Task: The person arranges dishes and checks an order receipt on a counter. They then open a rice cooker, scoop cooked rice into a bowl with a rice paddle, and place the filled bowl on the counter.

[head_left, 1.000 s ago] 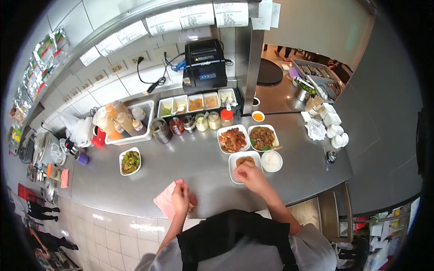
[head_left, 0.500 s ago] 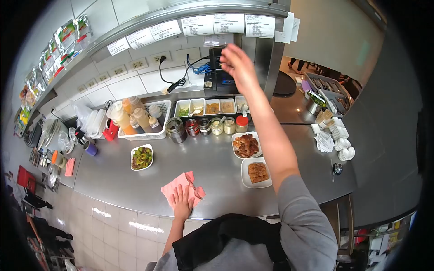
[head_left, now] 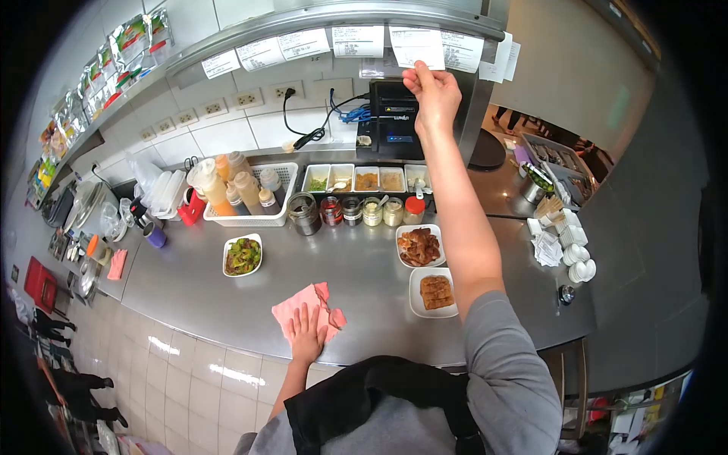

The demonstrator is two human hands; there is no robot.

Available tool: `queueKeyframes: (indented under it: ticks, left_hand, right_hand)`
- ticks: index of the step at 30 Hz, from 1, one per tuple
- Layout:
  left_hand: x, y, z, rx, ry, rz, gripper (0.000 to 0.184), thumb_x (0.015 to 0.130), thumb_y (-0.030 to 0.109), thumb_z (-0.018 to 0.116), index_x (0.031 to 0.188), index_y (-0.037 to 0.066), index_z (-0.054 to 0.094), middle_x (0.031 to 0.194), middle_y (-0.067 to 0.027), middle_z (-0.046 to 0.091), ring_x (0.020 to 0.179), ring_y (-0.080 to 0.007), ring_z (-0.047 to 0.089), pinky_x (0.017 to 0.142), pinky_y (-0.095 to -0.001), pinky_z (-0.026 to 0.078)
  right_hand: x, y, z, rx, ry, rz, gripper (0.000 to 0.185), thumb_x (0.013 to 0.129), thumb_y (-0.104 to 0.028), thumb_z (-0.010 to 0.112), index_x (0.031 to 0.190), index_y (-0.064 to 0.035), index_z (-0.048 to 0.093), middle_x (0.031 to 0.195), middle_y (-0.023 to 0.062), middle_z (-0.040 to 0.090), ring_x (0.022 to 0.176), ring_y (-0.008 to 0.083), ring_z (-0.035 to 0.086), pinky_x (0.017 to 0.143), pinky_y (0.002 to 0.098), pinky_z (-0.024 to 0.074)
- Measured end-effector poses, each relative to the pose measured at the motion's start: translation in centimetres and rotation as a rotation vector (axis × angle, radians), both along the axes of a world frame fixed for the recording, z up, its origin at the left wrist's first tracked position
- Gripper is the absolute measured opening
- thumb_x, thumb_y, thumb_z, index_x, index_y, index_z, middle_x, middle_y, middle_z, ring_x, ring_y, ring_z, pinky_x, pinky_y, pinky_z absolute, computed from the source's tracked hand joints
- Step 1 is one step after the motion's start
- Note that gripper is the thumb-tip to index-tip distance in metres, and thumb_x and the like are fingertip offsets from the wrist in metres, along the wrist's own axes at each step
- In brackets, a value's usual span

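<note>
My right hand [head_left: 435, 95] is raised to the rail, its thumb and fingers pinching the lower edge of a printed order ticket [head_left: 415, 47]. The ticket still hangs among others on the rail. Lower down, my left hand [head_left: 306, 334] lies flat with fingers spread on a pink cloth [head_left: 290, 308], near the counter's front edge. Right of the cloth are a white dish of browned meat pieces [head_left: 418, 246] and a plate with a sliced golden-brown block [head_left: 436, 293]. A bowl of green leafy food [head_left: 243, 255] stands behind the cloth to the left.
Lidded and open jars [head_left: 331, 212] line the counter's back below containers of toppings [head_left: 367, 179]. A white basket [head_left: 252, 220] holds sauce bottles. Behind my right wrist stands a black printer [head_left: 394, 114] with cables. Small white cups [head_left: 582, 271] sit at the right.
My right hand has gone from open in front of the printer to pinching a ticket, which now sits forward of its neighbours. My left hand stays on the cloth. The view has shifted slightly.
</note>
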State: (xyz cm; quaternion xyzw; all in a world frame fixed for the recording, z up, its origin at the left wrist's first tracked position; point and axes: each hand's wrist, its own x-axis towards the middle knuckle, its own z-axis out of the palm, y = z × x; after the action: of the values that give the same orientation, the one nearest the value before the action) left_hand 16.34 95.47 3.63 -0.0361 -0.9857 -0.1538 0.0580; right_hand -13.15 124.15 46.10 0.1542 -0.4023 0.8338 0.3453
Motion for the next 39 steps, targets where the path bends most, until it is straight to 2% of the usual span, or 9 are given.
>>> queueKeyframes:
  ticks: [6,12,24,28,31,33,35,36,39]
  left_hand:
    - [-0.2,0.2,-0.3,-0.017,-0.014,0.015,0.066,0.098,0.046,0.046,0.156,0.022,0.027,0.163,-0.013,0.016,0.149,-0.0375,0.013,0.118,-0.0557,0.009]
    - [-0.1,0.2,0.1,-0.013,-0.047,0.035,0.064,0.098,0.047,0.046,0.155,0.024,0.028,0.163,-0.0116,0.015,0.15,-0.0361,0.012,0.119,-0.0548,0.008]
    - [-0.1,0.2,-0.1,0.039,-0.023,0.036,0.066,0.097,0.047,0.048,0.155,0.024,0.028,0.164,-0.0123,0.015,0.15,-0.0355,0.013,0.119,-0.0542,0.006]
    - [0.0,-0.5,0.6,0.211,-0.043,0.01,0.066,0.097,0.045,0.049,0.155,0.019,0.029,0.161,-0.0141,0.022,0.149,-0.0356,0.018,0.119,-0.0525,0.008]
    - [0.6,-1.5,2.2,0.524,0.035,0.035,0.062,0.096,0.03,0.056,0.15,0.007,0.035,0.154,-0.019,0.036,0.143,-0.0361,0.032,0.118,-0.0482,0.021]
    - [2.0,-2.4,2.0,0.748,0.125,0.087,0.058,0.095,0.022,0.058,0.146,0.002,0.039,0.15,-0.0207,0.04,0.141,-0.0358,0.037,0.115,-0.0461,0.028]
    - [4.5,-3.5,2.9,0.701,0.294,0.185,0.045,0.094,0.011,0.056,0.137,-0.001,0.048,0.141,-0.0222,0.049,0.133,-0.0372,0.045,0.111,-0.0441,0.035]
    - [5.8,-4.4,2.9,0.666,0.33,0.238,0.043,0.094,0.01,0.055,0.135,-0.001,0.049,0.139,-0.022,0.05,0.131,-0.0375,0.046,0.11,-0.0443,0.035]
    - [8.9,-7.3,1.1,0.572,0.455,0.437,0.037,0.093,0.003,0.051,0.13,0.0,0.052,0.132,-0.0206,0.054,0.123,-0.0373,0.051,0.105,-0.0445,0.038]
  right_hand:
    - [-1.5,-1.3,-2.0,-0.04,-0.076,0.286,0.026,0.092,-0.027,0.071,0.091,-0.0036,0.061,0.075,0.0057,0.064,0.06,0.0117,0.061,0.054,0.0229,0.0539]
    - [-3.0,-6.9,-0.7,-0.036,-0.184,0.423,0.029,0.091,-0.021,0.073,0.104,-0.0019,0.055,0.093,0.0075,0.065,0.078,0.0127,0.064,0.067,0.0246,0.0541]
    - [-2.9,-7.7,-0.3,-0.075,-0.052,0.26,0.028,0.091,-0.009,0.07,0.107,0.0016,0.05,0.089,0.0109,0.066,0.074,0.0142,0.065,0.065,0.0245,0.0537]
    - [0.0,-11.4,-7.2,0.192,0.058,0.296,0.026,0.094,-0.018,0.067,0.111,-0.0041,0.054,0.091,0.0063,0.066,0.072,0.0117,0.06,0.062,0.0256,0.0508]
    - [7.7,-15.6,-16.8,0.958,-0.272,0.635,0.028,0.089,-0.02,0.072,0.112,-0.0044,0.066,0.104,0.0046,0.071,0.092,0.0136,0.066,0.078,0.03,0.0537]
    - [11.9,-17.6,-25.2,1.366,-0.101,0.953,0.022,0.09,-0.022,0.069,0.105,-0.0061,0.071,0.1,0.0069,0.072,0.092,0.0167,0.067,0.079,0.0331,0.0534]
    - [16.2,-20.6,-35.2,2.118,0.116,0.552,0.021,0.082,-0.018,0.068,0.097,-0.003,0.071,0.091,0.0162,0.071,0.081,0.028,0.068,0.076,0.0396,0.053]
    - [19.5,-19.9,-36.4,2.119,0.356,0.268,0.034,0.077,-0.018,0.068,0.108,-0.0041,0.069,0.105,0.0173,0.067,0.095,0.0309,0.064,0.083,0.0435,0.0503]
    - [24.8,-18.2,-40.7,1.879,0.104,0.071,0.051,0.077,-0.018,0.066,0.126,-0.0065,0.06,0.131,0.0162,0.052,0.121,0.0327,0.049,0.096,0.0482,0.044]
